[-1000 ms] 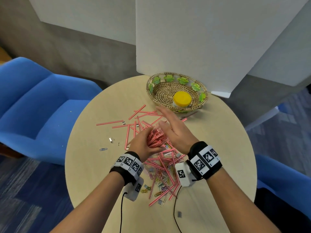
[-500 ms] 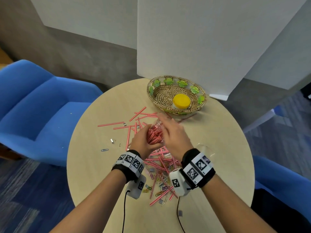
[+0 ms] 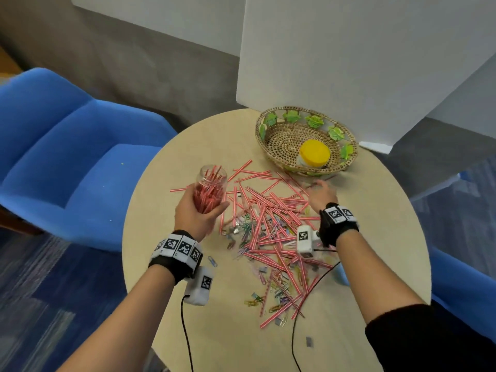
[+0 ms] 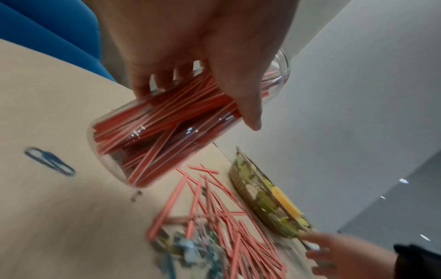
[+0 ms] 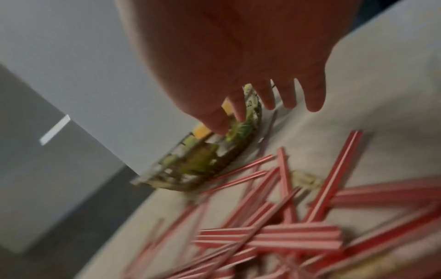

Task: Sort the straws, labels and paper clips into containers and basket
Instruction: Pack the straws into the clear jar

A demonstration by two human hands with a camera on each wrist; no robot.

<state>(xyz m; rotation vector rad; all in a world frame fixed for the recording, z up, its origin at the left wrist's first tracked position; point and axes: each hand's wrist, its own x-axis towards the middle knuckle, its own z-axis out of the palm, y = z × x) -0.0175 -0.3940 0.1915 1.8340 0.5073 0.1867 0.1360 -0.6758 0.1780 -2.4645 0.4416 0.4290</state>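
My left hand (image 3: 200, 210) grips a clear jar (image 3: 210, 190) packed with red-and-white straws, lifted above the table's left side; the left wrist view shows fingers and thumb curled round the jar (image 4: 171, 132). My right hand (image 3: 320, 191) hovers with spread, empty fingers (image 5: 267, 98) over loose straws (image 3: 271, 210) just in front of the wicker basket (image 3: 271, 130). Coloured paper clips (image 3: 279, 288) and small labels lie mixed among the straws. A yellow-lidded container (image 3: 314, 154) lies in the basket.
The round table (image 3: 214, 138) has its rim close on the left and at the front. Blue chairs (image 3: 67, 157) stand left and right. A white board (image 3: 349, 63) rises behind the basket. A lone blue clip (image 3: 212, 261) lies by my left wrist.
My left hand has carried the straw jar up and to the left, away from the pile. My right hand has left the jar and moved right, towards the basket's front.
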